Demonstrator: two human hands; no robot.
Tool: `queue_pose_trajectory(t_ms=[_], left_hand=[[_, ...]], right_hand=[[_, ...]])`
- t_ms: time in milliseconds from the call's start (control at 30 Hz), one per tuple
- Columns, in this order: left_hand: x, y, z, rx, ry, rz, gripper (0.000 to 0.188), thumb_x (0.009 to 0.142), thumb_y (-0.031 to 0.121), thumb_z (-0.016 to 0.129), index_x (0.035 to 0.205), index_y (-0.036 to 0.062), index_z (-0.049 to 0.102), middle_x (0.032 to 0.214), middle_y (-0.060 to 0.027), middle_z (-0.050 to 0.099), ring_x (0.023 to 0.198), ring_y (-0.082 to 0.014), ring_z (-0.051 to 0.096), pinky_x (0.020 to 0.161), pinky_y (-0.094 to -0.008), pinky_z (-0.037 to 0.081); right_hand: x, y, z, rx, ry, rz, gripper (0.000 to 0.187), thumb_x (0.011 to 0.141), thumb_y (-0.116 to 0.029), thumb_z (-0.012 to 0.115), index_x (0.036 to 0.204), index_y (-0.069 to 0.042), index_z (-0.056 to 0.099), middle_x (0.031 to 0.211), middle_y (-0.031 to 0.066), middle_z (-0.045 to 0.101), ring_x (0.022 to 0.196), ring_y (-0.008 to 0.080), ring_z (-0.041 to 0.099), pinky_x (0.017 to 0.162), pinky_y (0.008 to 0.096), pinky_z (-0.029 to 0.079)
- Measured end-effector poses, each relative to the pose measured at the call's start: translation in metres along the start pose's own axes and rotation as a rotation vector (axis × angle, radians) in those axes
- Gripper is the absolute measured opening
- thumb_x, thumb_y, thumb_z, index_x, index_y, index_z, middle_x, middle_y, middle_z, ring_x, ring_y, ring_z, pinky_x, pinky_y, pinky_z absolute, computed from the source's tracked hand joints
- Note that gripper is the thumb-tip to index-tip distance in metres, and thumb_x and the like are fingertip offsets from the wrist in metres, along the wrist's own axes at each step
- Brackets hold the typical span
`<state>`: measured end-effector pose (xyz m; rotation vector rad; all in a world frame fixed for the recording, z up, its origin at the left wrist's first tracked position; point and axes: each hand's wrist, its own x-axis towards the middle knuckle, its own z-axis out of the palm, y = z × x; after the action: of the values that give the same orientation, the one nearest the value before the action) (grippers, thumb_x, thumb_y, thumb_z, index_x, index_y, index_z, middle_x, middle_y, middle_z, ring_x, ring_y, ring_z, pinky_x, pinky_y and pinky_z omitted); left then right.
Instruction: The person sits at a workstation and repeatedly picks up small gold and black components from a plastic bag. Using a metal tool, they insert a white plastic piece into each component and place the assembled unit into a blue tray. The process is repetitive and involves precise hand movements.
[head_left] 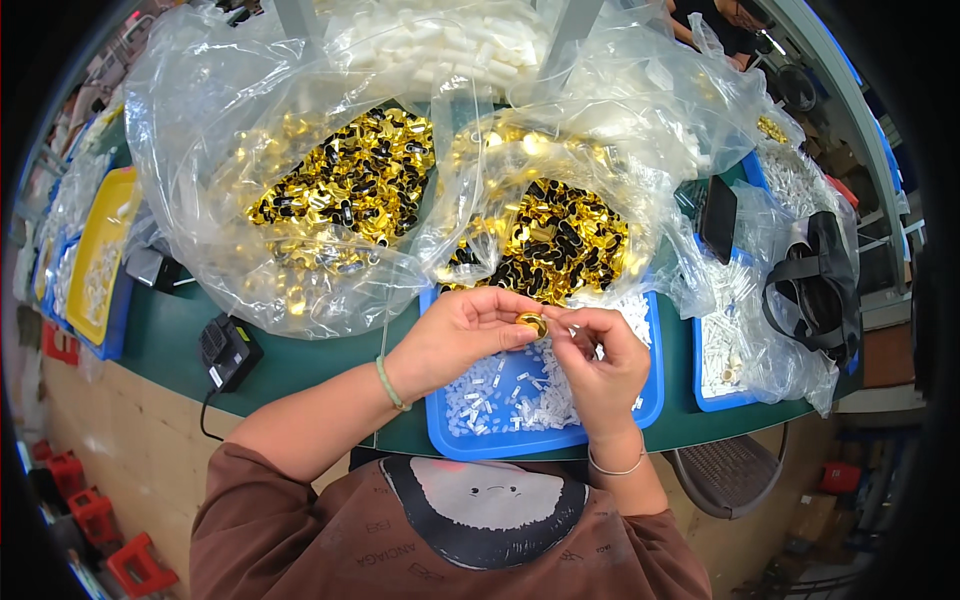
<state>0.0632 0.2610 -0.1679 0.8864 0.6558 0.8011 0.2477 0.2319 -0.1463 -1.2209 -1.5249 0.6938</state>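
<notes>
Both hands meet above a blue tray (560,437) that holds many small white plastic pieces (485,400). My left hand (462,335) pinches a small shiny gold part (532,323) between thumb and fingers. My right hand (602,357) comes in from the other side, its fingertips closed at the right edge of that same part. Whether a second piece sits between the right fingers is hidden. Just beyond the hands, a clear plastic bag (470,215) lies gaping, full of gold-and-black parts (570,235).
Another clear bag of gold-and-black parts (365,180) lies at the left, with white pieces (440,50) bagged behind. On the green table (300,375) sits a black device (228,350). A black bag (815,290) hangs over a right-hand blue tray (735,402). A yellow tray (118,200) stands far left.
</notes>
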Motion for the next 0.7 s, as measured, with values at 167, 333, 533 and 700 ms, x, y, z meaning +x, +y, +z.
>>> queue_pose_trajectory(t_ms=[167, 333, 533, 700], left_hand=[[0.001, 0.000, 0.002, 0.008, 0.016, 0.018, 0.028, 0.092, 0.004, 0.062, 0.119, -0.0019, 0.059, 0.116, -0.0106, 0.065, 0.101, -0.0130, 0.063, 0.091, -0.0273, 0.051], [-0.001, -0.003, 0.002, -0.007, 0.008, 0.042, 0.028, 0.092, 0.004, 0.062, 0.119, -0.0024, 0.060, 0.116, -0.0120, 0.065, 0.104, -0.0151, 0.063, 0.092, -0.0280, 0.051], [-0.001, -0.002, 0.003, -0.014, 0.027, 0.068, 0.026, 0.092, 0.004, 0.062, 0.117, -0.0025, 0.060, 0.114, -0.0117, 0.066, 0.104, -0.0152, 0.063, 0.093, -0.0287, 0.051], [-0.003, 0.000, 0.006, -0.016, 0.028, 0.095, 0.026, 0.092, 0.003, 0.062, 0.117, -0.0021, 0.061, 0.112, -0.0107, 0.066, 0.103, -0.0144, 0.063, 0.092, -0.0289, 0.051]], right_hand=[[0.002, 0.005, 0.000, -0.177, 0.003, -0.287, 0.019, 0.075, 0.006, 0.075, 0.086, -0.003, 0.063, 0.082, 0.0072, 0.072, 0.063, 0.0051, 0.059, 0.053, 0.0182, 0.045], [0.007, 0.002, -0.001, -0.316, -0.010, -0.544, 0.028, 0.066, 0.007, 0.077, 0.087, -0.006, 0.063, 0.078, 0.0093, 0.070, 0.063, 0.0202, 0.067, 0.054, 0.0272, 0.053], [0.002, 0.001, 0.002, -0.301, -0.022, -0.483, 0.027, 0.069, 0.009, 0.077, 0.086, -0.004, 0.062, 0.072, 0.0079, 0.068, 0.059, 0.0153, 0.064, 0.054, 0.0242, 0.052], [0.001, 0.000, 0.002, -0.319, -0.058, -0.481, 0.026, 0.069, 0.008, 0.074, 0.088, -0.005, 0.062, 0.079, 0.0099, 0.069, 0.061, 0.0201, 0.065, 0.054, 0.0265, 0.052]])
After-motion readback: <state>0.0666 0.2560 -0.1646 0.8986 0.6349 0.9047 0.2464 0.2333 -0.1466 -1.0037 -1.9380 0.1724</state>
